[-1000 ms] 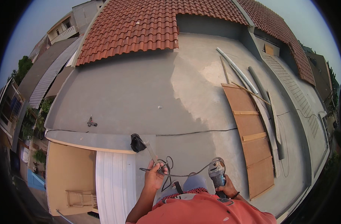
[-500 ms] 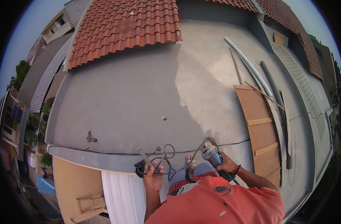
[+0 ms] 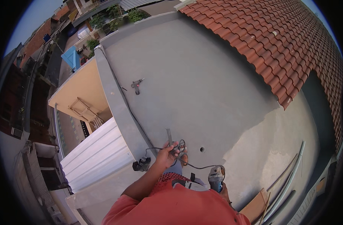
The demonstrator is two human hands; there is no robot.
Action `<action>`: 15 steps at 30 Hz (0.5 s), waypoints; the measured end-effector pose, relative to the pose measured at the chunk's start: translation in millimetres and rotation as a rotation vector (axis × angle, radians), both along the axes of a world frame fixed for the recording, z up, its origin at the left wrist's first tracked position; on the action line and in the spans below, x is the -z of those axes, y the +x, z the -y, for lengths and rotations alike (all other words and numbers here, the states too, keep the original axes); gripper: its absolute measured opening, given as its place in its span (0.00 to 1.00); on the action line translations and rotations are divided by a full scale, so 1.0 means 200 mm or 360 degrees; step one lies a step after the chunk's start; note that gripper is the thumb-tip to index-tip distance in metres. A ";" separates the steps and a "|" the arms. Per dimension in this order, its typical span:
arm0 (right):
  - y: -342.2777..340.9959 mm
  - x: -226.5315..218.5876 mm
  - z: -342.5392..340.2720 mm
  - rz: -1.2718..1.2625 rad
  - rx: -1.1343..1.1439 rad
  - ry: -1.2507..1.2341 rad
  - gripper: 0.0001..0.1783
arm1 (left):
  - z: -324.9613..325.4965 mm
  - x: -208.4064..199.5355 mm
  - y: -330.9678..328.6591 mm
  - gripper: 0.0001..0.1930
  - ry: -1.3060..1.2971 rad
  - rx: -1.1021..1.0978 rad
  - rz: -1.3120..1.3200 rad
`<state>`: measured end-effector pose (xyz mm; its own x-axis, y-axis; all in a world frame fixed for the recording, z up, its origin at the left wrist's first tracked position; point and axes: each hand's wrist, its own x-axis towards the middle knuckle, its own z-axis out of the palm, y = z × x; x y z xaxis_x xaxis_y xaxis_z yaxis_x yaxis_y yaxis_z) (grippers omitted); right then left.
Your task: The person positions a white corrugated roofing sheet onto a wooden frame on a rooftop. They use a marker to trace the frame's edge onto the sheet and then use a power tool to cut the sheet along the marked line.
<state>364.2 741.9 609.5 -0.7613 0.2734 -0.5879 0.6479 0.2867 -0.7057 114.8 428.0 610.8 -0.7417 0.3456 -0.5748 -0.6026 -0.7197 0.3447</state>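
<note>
My left hand (image 3: 166,154) is closed around a flat grey strip (image 3: 169,135) that sticks up past the fingers, with loops of black cable (image 3: 182,144) gathered in the same grip. A dark object (image 3: 141,165) hangs beside that wrist over the ledge; its kind is unclear. Low on the right, my right hand (image 3: 224,192) grips an angle grinder (image 3: 216,179) with a grey metal head and blue-black body. Part of that hand and the grinder's rear are hidden by my red shirt. Cable runs from my left hand toward the grinder.
A cordless drill (image 3: 136,86) lies on the grey concrete slab (image 3: 186,75). Along its left runs a raised ledge (image 3: 117,90), with a drop and a white corrugated sheet (image 3: 98,155) beyond. A small round hole (image 3: 202,149) is in the slab. Red roof tiles (image 3: 261,48), pipes (image 3: 288,183) and a board (image 3: 255,204) lie right.
My view has swung left, so the tiled roof and pipes sit farther right. The grinder is lower beside my body. Both hands keep their holds.
</note>
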 end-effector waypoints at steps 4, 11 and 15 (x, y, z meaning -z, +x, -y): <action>-0.64 -0.25 -0.14 0.0197 -0.0148 -0.0114 0.48 | -0.07 0.04 -0.42 0.18 -0.0098 -0.0214 0.0071; -1.72 -0.22 -0.50 0.0069 -0.0488 -0.0139 0.52 | -0.21 0.05 -1.04 0.20 -0.0122 -0.0542 -0.0188; -2.35 -0.08 -0.70 -0.0092 -0.0860 -0.0049 0.51 | -0.22 0.14 -1.42 0.21 -0.0332 -0.0623 -0.0239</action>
<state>-106.5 882.4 624.9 -0.8201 -0.1823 -0.5425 0.3739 0.5469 -0.7491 -168.8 472.3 582.2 -0.8736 -0.0882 -0.4786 -0.2319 -0.7892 0.5687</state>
